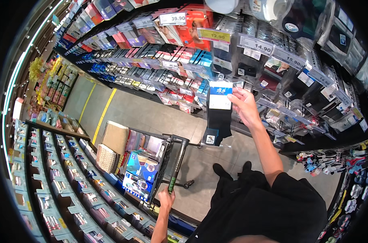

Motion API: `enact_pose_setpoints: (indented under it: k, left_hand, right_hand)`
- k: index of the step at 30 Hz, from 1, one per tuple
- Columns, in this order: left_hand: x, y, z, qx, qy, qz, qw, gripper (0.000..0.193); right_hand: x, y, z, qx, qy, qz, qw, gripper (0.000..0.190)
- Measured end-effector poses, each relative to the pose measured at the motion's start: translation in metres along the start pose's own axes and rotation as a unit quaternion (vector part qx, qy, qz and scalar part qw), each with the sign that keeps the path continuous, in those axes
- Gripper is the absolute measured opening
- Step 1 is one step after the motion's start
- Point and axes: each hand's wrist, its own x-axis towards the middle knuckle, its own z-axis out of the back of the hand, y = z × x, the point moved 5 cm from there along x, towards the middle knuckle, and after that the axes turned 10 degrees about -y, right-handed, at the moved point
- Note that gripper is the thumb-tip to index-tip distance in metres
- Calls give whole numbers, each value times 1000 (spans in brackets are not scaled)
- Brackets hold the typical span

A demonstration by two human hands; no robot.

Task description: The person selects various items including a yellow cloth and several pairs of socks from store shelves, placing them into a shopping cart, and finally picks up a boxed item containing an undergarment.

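Note:
My right hand (244,106) pinches the upper right edge of a clear plastic pack of black socks (219,118) with a blue and white header card. The pack hangs upright over the aisle floor, in front of the sock racks. Lower down, my left hand (166,197) is closed around the handlebar (175,170) of a shopping cart, by its green grip part. Packaged goods fill the cart, among them boxes with blue printing (141,168), a beige folded textile (116,137) and a patterned cushion-like item (106,158).
Pegged packs of socks (272,74) and boxed underwear (196,29) line the shelves ahead, with price tags along the rails. Shelf bins with small packs (92,209) curve close by the cart's left. Tiled floor (150,112) with yellow lines runs between. Slippers (351,206) hang at the far right.

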Motion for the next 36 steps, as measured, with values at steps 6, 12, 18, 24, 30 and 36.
enact_pose_setpoints:
  k: [6,12,18,24,30,36]
  left_hand:
    - [-9,-24,0,-2,-14,-1,1000,17]
    - [-14,-47,-14,51,-20,49,997,34]
    - [-5,-93,-15,91,-48,46,994,42]
    - [-4,-118,1,-4,-185,48,982,15]
    - [125,-266,67,-229,-216,94,944,13]
    - [217,-448,60,-444,6,-111,889,22]
  right_hand:
    - [-5,19,15,28,25,15,999,29]
    - [-1,20,43,27,34,4,999,28]
    - [-8,25,77,27,60,21,998,27]
    - [-25,42,105,11,66,44,997,21]
    - [-44,50,137,3,87,9,996,18]
    - [-69,69,157,-12,139,-2,990,18]
